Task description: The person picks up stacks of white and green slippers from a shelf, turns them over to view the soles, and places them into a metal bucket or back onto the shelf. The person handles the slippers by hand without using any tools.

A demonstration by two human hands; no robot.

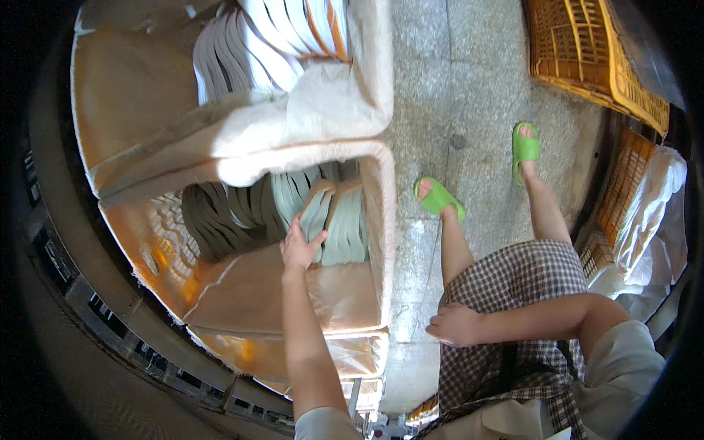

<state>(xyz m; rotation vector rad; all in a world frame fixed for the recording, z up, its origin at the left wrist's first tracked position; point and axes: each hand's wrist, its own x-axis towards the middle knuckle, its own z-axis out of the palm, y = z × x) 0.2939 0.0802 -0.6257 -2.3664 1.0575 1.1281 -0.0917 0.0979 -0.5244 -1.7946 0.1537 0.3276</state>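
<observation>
My left hand (299, 251) reaches into a fabric-lined bin (246, 293). Its thumb and fingers lie on either side of a bundle of pale green curved strips (314, 216), some with tan edges. More pale green strips (345, 238) stand packed on the right of it. Dark olive strips (227, 224) of similar shape fill the left part of the same row. Away from the bin, my right hand (456, 326) rests in front of a checked apron (513, 279), its fingers curled together and nothing visible in them.
Beyond a padded divider (293, 158), another lined bin (132, 95) holds white, grey and orange-edged strips (246, 59). A yellow plastic crate (579, 51) stands at the far right on the grey floor (469, 95). Clear plastic wrapping (649, 220) hangs below it. My feet wear green slides (526, 150).
</observation>
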